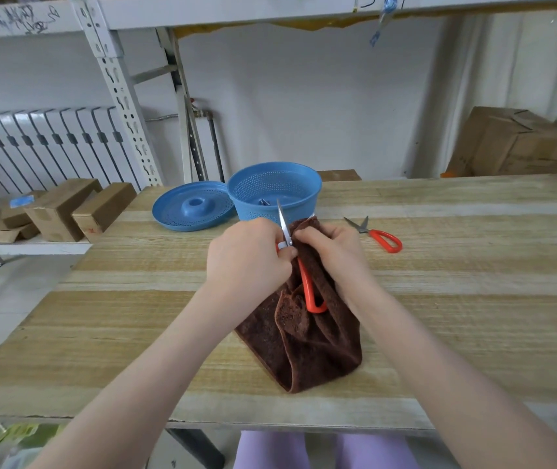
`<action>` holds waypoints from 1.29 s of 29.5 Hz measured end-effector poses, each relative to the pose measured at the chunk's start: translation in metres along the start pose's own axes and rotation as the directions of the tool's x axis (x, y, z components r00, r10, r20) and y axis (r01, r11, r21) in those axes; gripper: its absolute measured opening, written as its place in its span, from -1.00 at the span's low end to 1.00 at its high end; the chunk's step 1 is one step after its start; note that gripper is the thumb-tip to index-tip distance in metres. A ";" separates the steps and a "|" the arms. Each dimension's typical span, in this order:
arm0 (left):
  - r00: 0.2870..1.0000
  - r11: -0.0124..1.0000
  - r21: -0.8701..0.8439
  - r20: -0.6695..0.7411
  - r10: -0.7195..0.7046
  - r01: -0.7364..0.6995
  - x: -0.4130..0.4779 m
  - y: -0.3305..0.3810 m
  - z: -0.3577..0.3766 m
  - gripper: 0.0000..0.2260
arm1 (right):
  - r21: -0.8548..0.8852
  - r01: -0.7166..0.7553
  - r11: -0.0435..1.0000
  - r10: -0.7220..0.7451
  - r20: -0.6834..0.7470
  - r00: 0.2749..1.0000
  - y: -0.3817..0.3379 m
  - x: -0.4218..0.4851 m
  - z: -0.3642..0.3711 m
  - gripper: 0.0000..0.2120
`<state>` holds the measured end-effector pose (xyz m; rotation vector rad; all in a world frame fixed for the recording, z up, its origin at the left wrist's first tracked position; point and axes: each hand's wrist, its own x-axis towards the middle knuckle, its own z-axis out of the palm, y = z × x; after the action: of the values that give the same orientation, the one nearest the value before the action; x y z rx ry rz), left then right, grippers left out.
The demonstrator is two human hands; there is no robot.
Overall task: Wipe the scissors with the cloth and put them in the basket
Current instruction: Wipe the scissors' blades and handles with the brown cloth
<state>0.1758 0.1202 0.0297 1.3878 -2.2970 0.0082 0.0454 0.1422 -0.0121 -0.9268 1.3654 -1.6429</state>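
The orange-handled scissors [305, 284] are held just in front of the blue basket [308, 198], blades pointing up and away so that the steel tips overlap the basket's near wall in the view. This is probably to leave the blades exposed for wiping while the handle loop hangs down against the cloth. The blades look bright and narrow and appear closed; one orange loop shows, and the other is hidden.

The left hand [246, 255] is curled round the scissors near the pivot, pinching them steady. The right hand [329, 247] is bunched round the top of the brown terry cloth [307, 346], pressing a fold against the blade's side, so I judge the wiping step is under way. The rest of the cloth drapes down to the wooden table [456, 282], in front of the basket.

Something small and dark lies inside the basket, too unclear to name. A second pair of orange-handled scissors [376, 233] lies flat on the table to the right of the basket, apparently waiting its turn. The basket's perforated blue lid [189, 208] rests against its left side, leaving the basket open for dropping scissors in.
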 end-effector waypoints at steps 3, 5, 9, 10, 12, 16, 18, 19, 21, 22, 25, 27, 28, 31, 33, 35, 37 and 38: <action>1.000 1.000 -0.001 0.001 -0.005 0.005 0.002 0.000 -0.001 -0.68 | -0.077 0.046 0.996 -0.053 -0.088 0.995 -0.001 0.003 0.001 -0.80; 1.000 1.000 -0.016 0.025 -0.016 0.016 0.001 -0.002 0.000 -0.65 | -0.037 -0.008 0.999 0.006 -0.051 0.999 0.001 0.001 0.000 -0.78; 0.999 0.998 -0.048 0.024 -0.037 0.038 0.004 -0.004 -0.002 -0.74 | -0.044 -0.009 0.999 0.014 0.118 0.993 0.002 -0.002 0.003 -0.90; 0.999 0.998 -0.048 0.019 -0.032 0.032 0.004 -0.003 -0.003 -0.73 | 0.012 -0.008 1.000 0.006 0.123 0.992 0.001 -0.001 0.003 -0.93; 1.000 0.998 -0.061 0.001 -0.024 0.024 0.004 -0.001 -0.006 -0.70 | 0.132 -0.032 0.991 0.014 0.137 0.990 -0.001 0.003 0.000 -0.88; 1.000 0.998 -0.066 0.000 -0.023 0.023 0.003 -0.001 -0.004 -0.69 | 0.174 -0.031 0.984 0.009 0.129 0.992 0.002 0.002 -0.003 -0.85; 0.999 0.997 -0.065 0.003 -0.032 0.032 0.001 0.000 0.000 -0.67 | 0.091 0.018 0.996 -0.025 0.074 0.997 0.006 -0.001 -0.002 -0.84; 0.999 0.998 -0.061 0.000 -0.035 0.035 0.000 0.000 0.002 -0.66 | 0.053 0.034 0.998 -0.036 0.054 0.998 0.007 -0.002 -0.001 -0.84; 0.999 0.998 -0.050 0.008 -0.035 0.036 0.000 0.000 0.004 -0.69 | 0.039 0.022 0.999 -0.022 0.008 1.000 0.008 -0.001 0.002 -0.83; 0.999 0.998 -0.043 0.018 -0.036 0.036 -0.001 -0.001 0.005 -0.73 | 0.065 -0.007 0.998 0.009 -0.022 1.000 0.007 0.000 0.003 -0.82; 0.998 0.998 -0.030 0.039 -0.056 0.057 -0.003 -0.006 0.004 -0.75 | 0.178 -0.111 0.978 0.121 -0.042 0.992 0.004 0.004 -0.003 -0.85; 0.996 0.997 -0.035 0.044 -0.073 0.075 -0.003 -0.011 0.001 -0.73 | 0.197 -0.183 0.963 0.172 0.073 0.983 0.002 0.001 -0.008 -0.84; 0.996 0.996 -0.037 0.042 -0.080 0.081 -0.003 -0.011 0.000 -0.71 | 0.221 -0.226 0.949 0.199 0.137 0.970 0.002 -0.001 -0.010 -0.80; 0.996 0.996 -0.037 0.028 -0.084 0.085 -0.001 -0.011 -0.001 -0.66 | 0.368 -0.341 0.865 0.263 0.245 0.933 -0.001 -0.003 -0.013 -0.69; 0.997 0.996 -0.041 0.021 -0.079 0.080 -0.002 -0.010 -0.002 -0.65 | 0.435 -0.332 0.837 0.239 0.255 0.937 -0.005 -0.002 -0.015 -0.66; 0.997 0.996 -0.054 0.015 -0.074 0.075 -0.002 -0.009 -0.003 -0.66 | 0.471 -0.302 0.829 0.178 0.290 0.940 -0.008 -0.002 -0.013 -0.68; 0.998 0.997 -0.055 0.014 -0.055 0.055 -0.001 -0.007 -0.004 -0.70 | 0.394 -0.232 0.889 0.117 0.296 0.948 -0.007 -0.005 -0.008 -0.74; 0.999 0.998 -0.050 0.015 -0.045 0.045 -0.001 -0.005 -0.004 -0.72 | 0.319 -0.183 0.930 0.090 0.284 0.955 -0.005 -0.006 -0.006 -0.77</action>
<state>0.1818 0.1197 0.0319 1.4176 -2.2605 -0.0732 0.0422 0.1507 -0.0087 -0.7898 0.9043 -1.5229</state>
